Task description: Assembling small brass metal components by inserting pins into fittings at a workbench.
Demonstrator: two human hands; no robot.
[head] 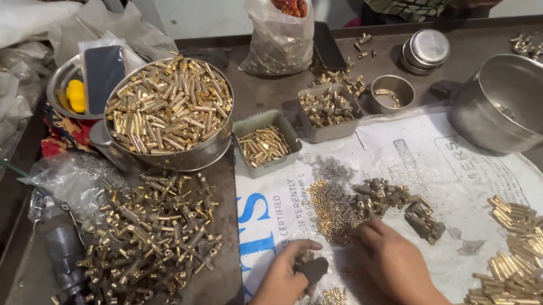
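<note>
Sitting at a cluttered metal workbench, a person sorts tiny metal fittings over a white printed sack [404,157] spread as a mat. The left hand [285,279], near the bottom edge, is curled shut around a small dark grey part [314,270], pinched between thumb and fingers. The right hand [394,265] lies just beside it, palm down, fingers reaching into a heap of small brass pieces [333,209]; whether those fingers grip anything cannot be told, since the tips are hidden.

The dark part looks rigid, probably light, small enough that a fingertip pinch across its sides suits it best. The brass pieces look hard, smooth and apt to roll or slip, so they would be easier picked up a few at a time.

Just beyond the right hand lies a pile of grey fittings [396,202]. To the right are brass tubes [514,257]. Far left stands a steel bowl of brass tubes [168,107], with a heap of mixed brass fittings [154,238] nearer. Two small grey trays [265,146] and [328,109] hold more brass. A large empty steel pot [508,100] stands far right.

Both wrists are cut off by the bottom edge. The dark part's exact shape is blurred, and the tiny silvery bits [331,169] on the sack are too small to identify.
</note>
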